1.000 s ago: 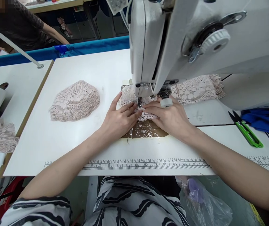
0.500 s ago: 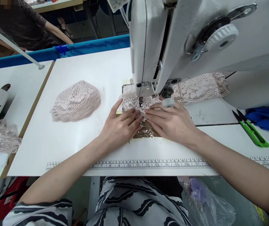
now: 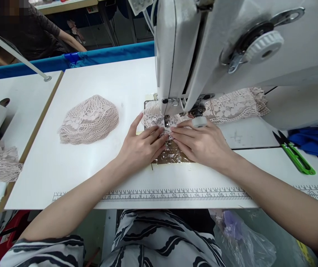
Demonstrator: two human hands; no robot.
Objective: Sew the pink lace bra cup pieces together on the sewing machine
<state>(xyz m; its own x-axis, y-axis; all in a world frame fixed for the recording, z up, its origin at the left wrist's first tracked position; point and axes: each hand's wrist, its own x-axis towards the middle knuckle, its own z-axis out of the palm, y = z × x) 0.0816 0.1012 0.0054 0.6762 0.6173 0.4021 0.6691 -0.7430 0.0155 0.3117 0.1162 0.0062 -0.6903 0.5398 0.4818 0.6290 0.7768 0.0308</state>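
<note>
Pale pink lace [image 3: 153, 115] lies under the presser foot [image 3: 166, 121] of a white sewing machine [image 3: 172, 55]. My left hand [image 3: 142, 144] rests on the lace's near left side, fingers stretched and thumb apart. From the right, my right hand [image 3: 203, 142] lies over the lace with its fingers extended and fingertips close to the foot. Some right fingers are partly hidden by the machine's white knob [image 3: 199, 121]. Brown tape [image 3: 172, 154] shows on the table between both hands. More lace [image 3: 233, 105] lies behind the right hand, under the machine arm.
A stack of lace pieces [image 3: 90, 120] sits on the table to the left. Green thread snips [image 3: 298, 157] and blue cloth [image 3: 309, 141] lie at right. A printed ruler [image 3: 175, 195] runs along the front edge. Another person [image 3: 44, 33] is at the far left.
My left hand has shifted very slightly left, and a little more of the brown tape shows between the hands. The camera view has moved slightly. The right hand stays nearly in place.
</note>
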